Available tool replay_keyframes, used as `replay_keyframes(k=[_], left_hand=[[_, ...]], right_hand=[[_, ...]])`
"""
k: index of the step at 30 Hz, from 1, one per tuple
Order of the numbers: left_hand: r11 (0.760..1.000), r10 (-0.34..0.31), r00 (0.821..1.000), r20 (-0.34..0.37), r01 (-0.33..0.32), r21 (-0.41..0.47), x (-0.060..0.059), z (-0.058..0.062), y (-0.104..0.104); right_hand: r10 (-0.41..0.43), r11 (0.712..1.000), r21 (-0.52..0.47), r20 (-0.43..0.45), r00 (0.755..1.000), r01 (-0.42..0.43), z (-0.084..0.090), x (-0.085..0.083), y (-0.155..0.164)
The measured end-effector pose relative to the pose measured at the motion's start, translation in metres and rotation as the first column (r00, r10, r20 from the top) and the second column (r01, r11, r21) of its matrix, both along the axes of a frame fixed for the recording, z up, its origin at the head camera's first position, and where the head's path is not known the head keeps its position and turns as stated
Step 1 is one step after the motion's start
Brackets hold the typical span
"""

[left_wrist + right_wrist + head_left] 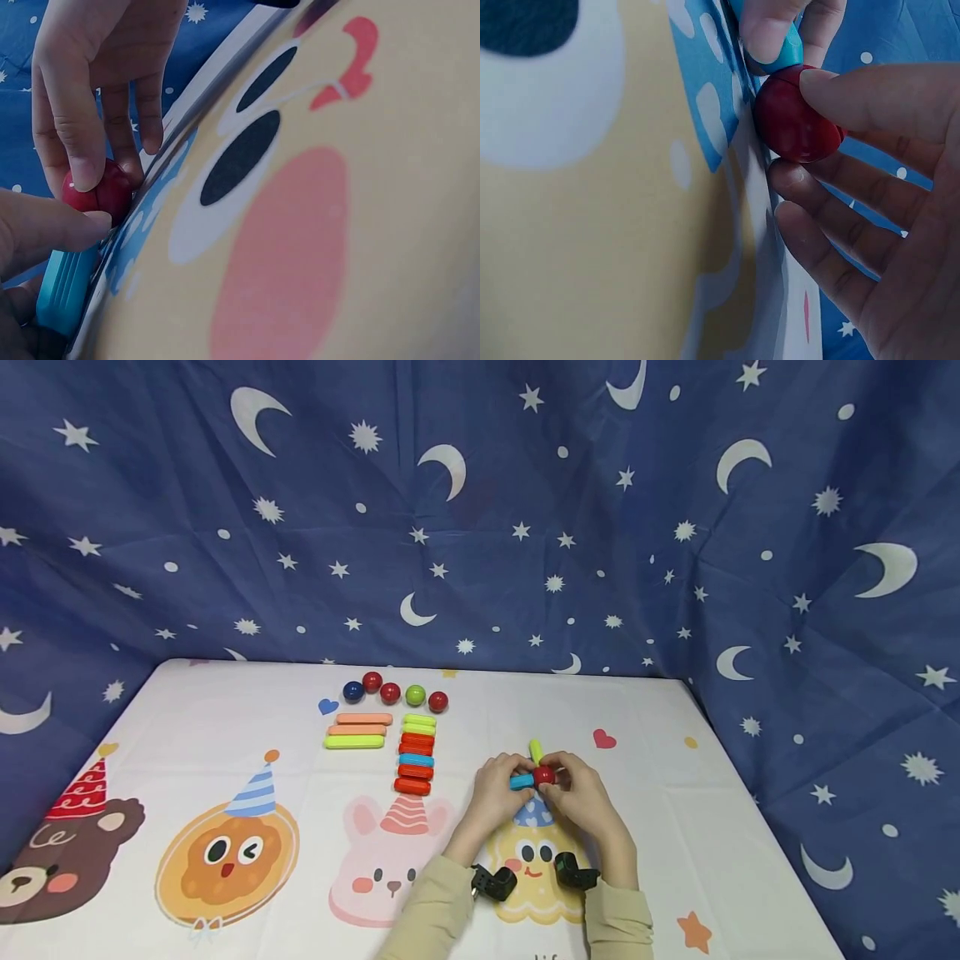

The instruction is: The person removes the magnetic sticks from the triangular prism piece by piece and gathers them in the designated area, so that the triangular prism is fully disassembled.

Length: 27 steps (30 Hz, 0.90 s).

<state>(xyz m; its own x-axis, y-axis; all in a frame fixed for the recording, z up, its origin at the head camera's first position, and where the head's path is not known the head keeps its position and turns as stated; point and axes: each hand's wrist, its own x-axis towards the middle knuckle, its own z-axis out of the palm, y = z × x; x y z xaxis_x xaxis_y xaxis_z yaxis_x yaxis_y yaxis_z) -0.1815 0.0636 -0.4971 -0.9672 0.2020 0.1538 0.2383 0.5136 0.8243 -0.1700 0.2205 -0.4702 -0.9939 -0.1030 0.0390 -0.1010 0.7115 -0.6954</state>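
Observation:
Pinched by the fingers of my right hand [576, 792] is a glossy red ball [544, 776]. My left hand [498, 789] grips a blue ridged stick [521, 782], whose end meets the left side of the ball. A yellow-green stick [536, 752] points away from me just behind the ball; whether it joins the ball is hidden by my fingers. In the left wrist view, the left thumb also lies by the red ball [101, 196], above the blue stick [66, 289]. The right wrist view shows a seam across the red ball [791, 116].
Left of my hands lies a column of short sticks [416, 760] in yellow-green, red and blue. Longer sticks [356, 731] lie beside it, with several balls [390, 693] behind. A printed white cloth [675, 827] covers the table; a blue starry curtain [495, 568] hangs behind.

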Motion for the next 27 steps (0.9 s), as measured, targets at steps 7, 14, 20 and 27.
replay_keyframes(k=[7, 14, 20, 27], left_hand=[[1.0, 0.001, 1.0, -0.004, -0.001, -0.006, 0.0017, -0.0007, -0.0014], [1.0, 0.003, 1.0, 0.021, -0.003, 0.0, 0.0007, -0.0017, -0.0021], [1.0, -0.01, 1.0, 0.017, 0.01, 0.013, -0.0001, -0.0015, -0.0042], [0.999, -0.027, 0.999, 0.027, 0.026, 0.028, -0.0019, -0.0008, -0.0058]], right_hand=[[0.0, 1.0, 0.009, 0.007, 1.0, 0.0, -0.0012, 0.0011, 0.0], [0.001, 1.0, 0.005, 0.011, 1.0, -0.001, -0.0008, 0.0015, -0.0008], [-0.001, 1.0, 0.006, 0.02, 1.0, 0.001, -0.0005, 0.0011, -0.0005], [0.008, 1.0, 0.006, 0.019, 1.0, -0.008, 0.0006, 0.0007, 0.0005]])
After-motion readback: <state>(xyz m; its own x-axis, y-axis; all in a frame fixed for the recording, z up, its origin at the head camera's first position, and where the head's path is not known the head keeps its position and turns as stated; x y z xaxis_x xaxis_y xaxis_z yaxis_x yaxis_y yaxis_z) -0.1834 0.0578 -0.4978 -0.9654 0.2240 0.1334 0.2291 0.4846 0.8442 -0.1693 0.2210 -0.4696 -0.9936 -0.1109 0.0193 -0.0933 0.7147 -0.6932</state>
